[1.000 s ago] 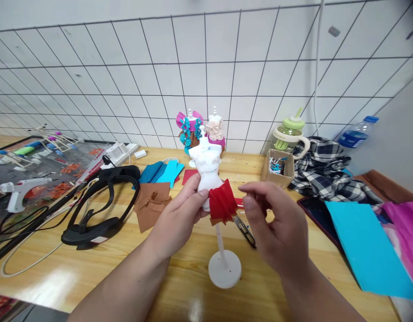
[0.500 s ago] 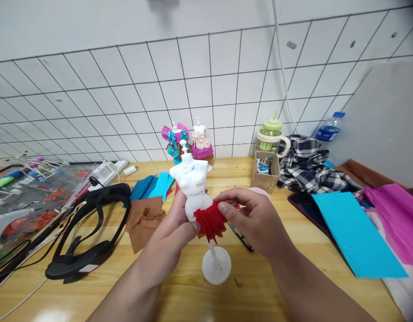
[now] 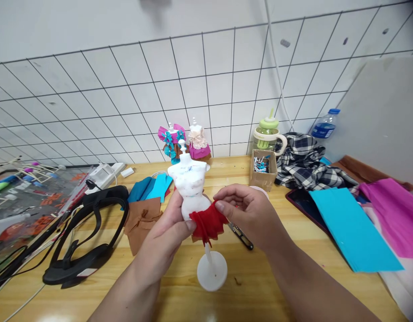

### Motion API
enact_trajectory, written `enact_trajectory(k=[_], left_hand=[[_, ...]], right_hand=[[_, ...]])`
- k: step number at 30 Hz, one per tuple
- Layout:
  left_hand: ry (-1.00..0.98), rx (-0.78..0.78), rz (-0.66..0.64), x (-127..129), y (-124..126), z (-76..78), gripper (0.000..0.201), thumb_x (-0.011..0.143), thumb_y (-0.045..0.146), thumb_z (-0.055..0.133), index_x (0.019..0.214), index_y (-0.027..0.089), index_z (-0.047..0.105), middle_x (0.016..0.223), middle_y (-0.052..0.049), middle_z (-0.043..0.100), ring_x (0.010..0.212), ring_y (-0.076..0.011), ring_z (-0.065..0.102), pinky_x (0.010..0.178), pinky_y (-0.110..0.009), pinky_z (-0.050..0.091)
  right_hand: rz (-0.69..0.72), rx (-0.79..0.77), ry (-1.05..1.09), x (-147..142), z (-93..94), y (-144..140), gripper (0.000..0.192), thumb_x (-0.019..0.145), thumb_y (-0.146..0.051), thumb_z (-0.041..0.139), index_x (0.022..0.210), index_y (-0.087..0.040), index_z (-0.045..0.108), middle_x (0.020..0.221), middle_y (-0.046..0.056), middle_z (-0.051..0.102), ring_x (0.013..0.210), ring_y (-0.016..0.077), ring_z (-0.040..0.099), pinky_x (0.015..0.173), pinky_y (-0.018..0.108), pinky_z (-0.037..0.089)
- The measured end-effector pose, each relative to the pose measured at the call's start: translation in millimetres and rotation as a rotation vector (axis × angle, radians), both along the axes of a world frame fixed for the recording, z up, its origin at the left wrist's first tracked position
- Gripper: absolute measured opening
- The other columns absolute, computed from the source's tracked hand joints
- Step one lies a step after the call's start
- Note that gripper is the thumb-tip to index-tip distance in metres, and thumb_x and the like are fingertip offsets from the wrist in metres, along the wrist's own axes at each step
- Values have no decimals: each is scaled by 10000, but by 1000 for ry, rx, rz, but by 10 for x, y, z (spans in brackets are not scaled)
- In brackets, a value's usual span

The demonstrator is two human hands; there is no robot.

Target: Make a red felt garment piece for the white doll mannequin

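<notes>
Head view. Small cardboard box (image 3: 263, 170) at the back of the wooden table (image 3: 293, 264), open on top, with small white and blue pieces inside, too small to make out. Just beside it a green cup (image 3: 268, 134) with lid and straw; content not visible. Behind a checked cloth (image 3: 307, 163), a water bottle (image 3: 323, 125), only the upper part showing.

Partly hidden: black snips (image 3: 242, 236) under the right wrist, only the tips showing. Dark tray (image 3: 302, 203) covered mostly by a blue sheet (image 3: 352, 230). Magenta sheet (image 3: 394, 214) cut off at the right edge. 2 dressed small mannequins (image 3: 184, 141) at the wall, partly behind the white one.

Left hand (image 3: 164, 235) closed around the waist of the white mannequin (image 3: 189, 181), thumb pressing on the red ruffle (image 3: 208, 223). Right hand (image 3: 250, 212) with fingers bent, thumb and fingertips pinching the same red ruffle at the other side. Mannequin upright above the middle of the table, round base (image 3: 212, 272) near the surface, contact not clear. Black headset (image 3: 82, 237) at the left, brown fabric pieces (image 3: 141, 217) near it.
</notes>
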State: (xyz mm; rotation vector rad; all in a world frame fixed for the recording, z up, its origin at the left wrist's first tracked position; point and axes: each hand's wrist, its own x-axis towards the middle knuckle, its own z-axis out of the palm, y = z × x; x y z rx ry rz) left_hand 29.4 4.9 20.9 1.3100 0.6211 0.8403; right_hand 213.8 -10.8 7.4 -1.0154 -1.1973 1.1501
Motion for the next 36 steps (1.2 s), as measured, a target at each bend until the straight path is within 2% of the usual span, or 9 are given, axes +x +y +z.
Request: enact_trajectory(k=[4, 8, 15, 19, 24, 26, 29, 32, 36], left_hand=[[-67, 14, -9, 17, -6, 14, 539, 852, 432, 561, 1340, 274, 393, 1070, -81, 608, 818, -240, 633, 604, -306, 486], [-108, 9, -42, -4, -2, -40, 524, 878, 593, 480, 1224, 200, 500, 1007, -113, 613, 759, -230, 631, 552, -296, 503], [-192, -56, 8, -10, 13, -80, 356, 916, 474, 515, 1182, 240, 550, 1110, -68, 541, 886, -207, 613, 726, -348, 577], [-180, -82, -2, -19, -8, -64, 358, 889, 491, 559, 1123, 221, 584, 1050, -62, 566, 831, -180, 604, 690, -306, 565], [-146, -82, -58, 17, -67, -83, 357, 880, 482, 582, 1083, 192, 625, 933, -73, 646, 736, -171, 619, 662, -289, 545], [-161, -87, -40, 45, -56, -87, 327, 899, 454, 566, 1076, 189, 639, 876, -68, 668, 697, -166, 628, 623, -269, 534], [-210, -155, -4, 87, 19, -68, 376, 900, 458, 562, 1154, 186, 617, 921, -83, 697, 730, -201, 670, 593, -278, 537], [-285, -251, 121, 121, 106, -31, 422, 896, 413, 586, 1247, 181, 553, 1029, -108, 703, 865, -250, 695, 694, -340, 570], [-366, -286, 312, 158, 149, -31, 335, 931, 355, 549, 1208, 167, 560, 1038, -89, 705, 905, -198, 688, 786, -318, 569]], right_hand=[[90, -42, 109, -5, -10, 8, 59, 782, -241, 691, 815, -194, 677, 678, -22, 658, 581, 87, 576, 531, 204, 466], [166, -70, 169, -22, -27, 6, 104, 771, -272, 716, 809, -189, 667, 664, -27, 638, 570, 84, 557, 521, 203, 452], [265, -118, 175, -39, -24, -1, 176, 747, -313, 758, 808, -185, 654, 689, -23, 619, 613, 81, 543, 549, 197, 432], [333, -200, 213, -2, -32, 15, 306, 683, -317, 812, 834, -207, 570, 655, -61, 553, 559, 63, 481, 450, 156, 363], [603, -361, 289, 37, -140, 64, 459, 600, -316, 861, 876, -209, 510, 638, -79, 523, 480, 51, 415, 334, 130, 300], [628, -377, 299, 23, -164, 81, 461, 597, -314, 859, 861, -207, 496, 626, -86, 506, 451, 43, 380, 318, 132, 297], [446, -341, 328, -3, -165, 111, 432, 658, -355, 814, 871, -230, 458, 629, -101, 471, 441, 39, 343, 337, 134, 301], [116, -211, 307, 10, -155, 143, 318, 750, -381, 726, 880, -237, 473, 644, -93, 445, 488, 54, 364, 399, 150, 335], [-171, 16, -11, 49, -126, 119, 160, 821, -354, 633, 853, -219, 555, 720, -44, 504, 602, 91, 446, 504, 204, 402]])
